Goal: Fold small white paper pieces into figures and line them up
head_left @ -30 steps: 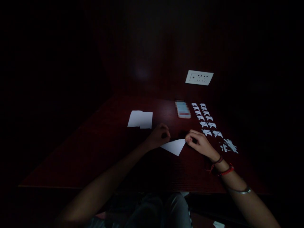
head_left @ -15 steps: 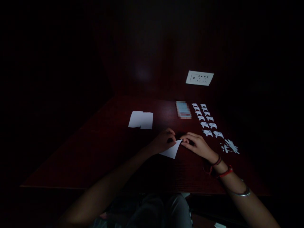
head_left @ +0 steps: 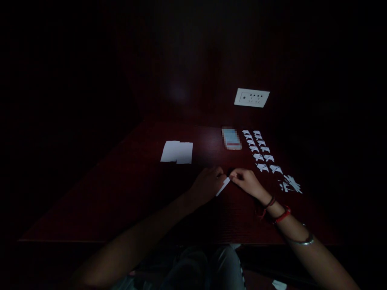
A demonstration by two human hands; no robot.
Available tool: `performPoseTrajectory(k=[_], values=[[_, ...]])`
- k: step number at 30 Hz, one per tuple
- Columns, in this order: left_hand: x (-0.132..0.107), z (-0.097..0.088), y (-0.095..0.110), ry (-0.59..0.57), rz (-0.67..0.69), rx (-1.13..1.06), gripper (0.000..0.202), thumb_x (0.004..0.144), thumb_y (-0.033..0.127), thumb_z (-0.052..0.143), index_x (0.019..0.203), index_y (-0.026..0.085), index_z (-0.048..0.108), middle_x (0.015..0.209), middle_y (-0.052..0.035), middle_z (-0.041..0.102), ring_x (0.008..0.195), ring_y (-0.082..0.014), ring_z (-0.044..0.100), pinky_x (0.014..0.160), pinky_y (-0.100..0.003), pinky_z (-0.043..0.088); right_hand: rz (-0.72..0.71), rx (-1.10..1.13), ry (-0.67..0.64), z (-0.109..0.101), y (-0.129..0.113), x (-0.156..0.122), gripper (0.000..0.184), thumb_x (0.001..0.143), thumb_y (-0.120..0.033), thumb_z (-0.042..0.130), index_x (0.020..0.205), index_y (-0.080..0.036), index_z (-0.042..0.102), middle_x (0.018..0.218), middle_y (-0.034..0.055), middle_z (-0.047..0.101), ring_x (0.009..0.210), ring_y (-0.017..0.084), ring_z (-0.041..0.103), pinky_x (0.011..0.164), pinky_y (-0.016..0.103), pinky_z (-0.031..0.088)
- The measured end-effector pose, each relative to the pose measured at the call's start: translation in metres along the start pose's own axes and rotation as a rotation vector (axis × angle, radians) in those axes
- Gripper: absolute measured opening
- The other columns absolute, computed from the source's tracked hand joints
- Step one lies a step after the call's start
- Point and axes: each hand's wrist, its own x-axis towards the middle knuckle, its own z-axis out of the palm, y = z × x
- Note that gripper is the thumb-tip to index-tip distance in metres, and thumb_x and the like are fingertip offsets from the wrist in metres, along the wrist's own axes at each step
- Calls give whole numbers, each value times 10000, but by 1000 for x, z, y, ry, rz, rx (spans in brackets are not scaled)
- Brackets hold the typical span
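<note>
The scene is very dark. On a dark red table (head_left: 127, 193) my left hand (head_left: 207, 184) and my right hand (head_left: 246, 181) meet over a small white paper piece (head_left: 223, 186). Both hands have their fingers curled and pinch that paper, which shows only as a narrow strip between them. My right wrist wears red threads and a metal bangle.
Two overlapping white paper squares (head_left: 177, 152) lie to the left. A small card stack (head_left: 231, 138) sits further back. Two rows of several small folded paper pieces (head_left: 260, 151) run to its right, with paper scraps (head_left: 290, 184) beside them. A white socket plate (head_left: 251, 98) is on the wall.
The paper lay as a wide flat triangle between my hands a second ago. My hands have come together and now only a narrow strip of it shows.
</note>
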Motion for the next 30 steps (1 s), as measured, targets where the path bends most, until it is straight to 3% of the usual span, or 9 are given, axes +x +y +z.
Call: performPoseTrajectory(k=[4, 8, 16, 30], values=[[-5, 15, 9, -62, 91, 21, 220, 825, 223, 414, 1032, 166, 462, 956, -47, 484, 892, -169, 445, 772, -295, 355, 75, 18, -104, -3, 9, 1, 143, 726, -198, 449, 696, -147, 579, 653, 4, 577, 595, 104, 509, 575, 203, 376], [-6, 23, 5, -43, 136, 2, 275, 843, 155, 359, 1110, 178, 417, 983, -46, 476, 884, -157, 437, 779, -285, 350, 12, 14, -194, -11, 14, 2, 152, 736, -194, 441, 731, -149, 586, 709, 12, 592, 635, 104, 515, 602, 204, 376], [-5, 25, 2, -44, 144, -53, 290, 860, 170, 314, 1130, 191, 417, 948, -62, 458, 879, -173, 411, 755, -299, 351, -77, 13, -305, -21, 17, 1, 133, 736, -203, 465, 757, -144, 583, 670, -1, 561, 594, 86, 481, 565, 193, 362], [-2, 27, 1, -98, 115, -117, 300, 846, 179, 331, 1128, 217, 428, 955, -69, 434, 891, -179, 386, 756, -297, 331, -211, -98, -340, -18, 16, 1, 76, 743, -141, 442, 719, -144, 515, 665, 4, 509, 593, 89, 445, 577, 198, 337]])
